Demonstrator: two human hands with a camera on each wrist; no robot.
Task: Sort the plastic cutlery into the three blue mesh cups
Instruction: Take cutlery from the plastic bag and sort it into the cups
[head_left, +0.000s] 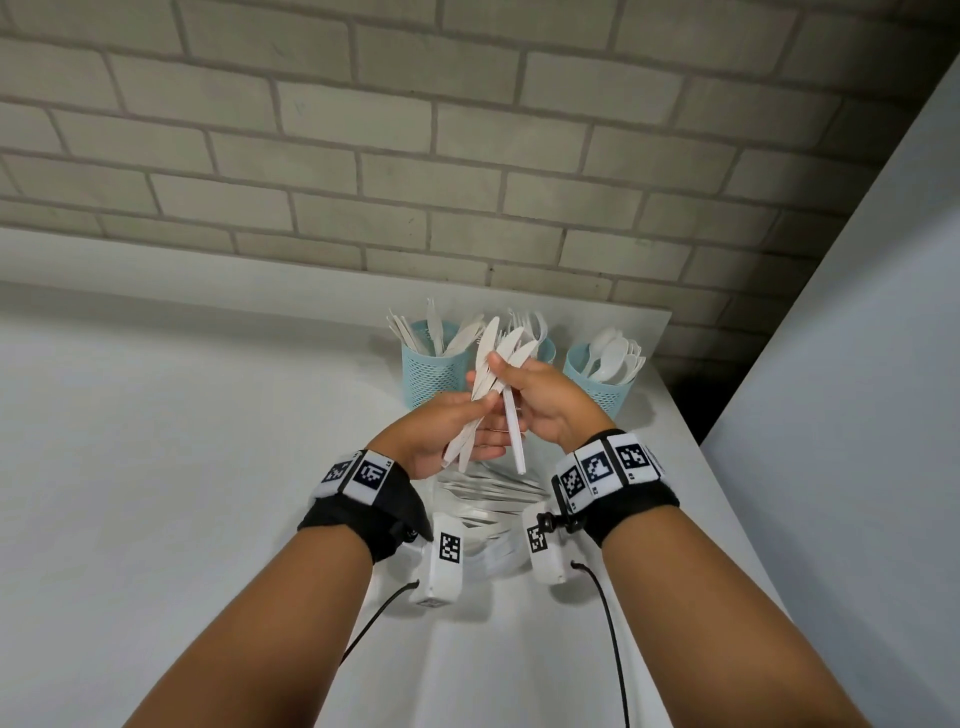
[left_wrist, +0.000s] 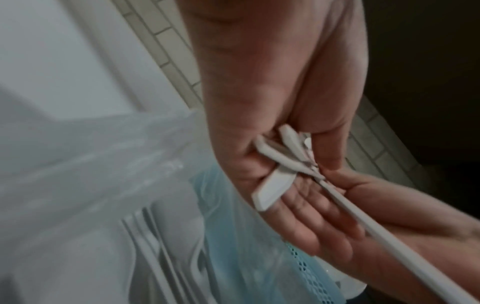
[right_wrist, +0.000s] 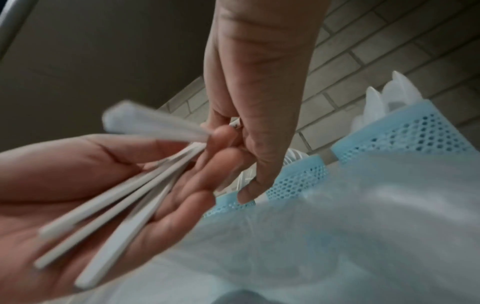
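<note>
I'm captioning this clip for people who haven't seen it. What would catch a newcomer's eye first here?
First, the two hands meeting mid-frame: the left hand holds a fan of white plastic knives while the right hand pinches them from above. Just behind, against the brick wall, stand the blue mesh cups, the left bristling with knives, the right one full of spoons. A clear bag of cutlery lies below the wrists.

No readable text, only black-and-white square code markers on the wristbands (head_left: 602, 467), tiny print illegible
</note>
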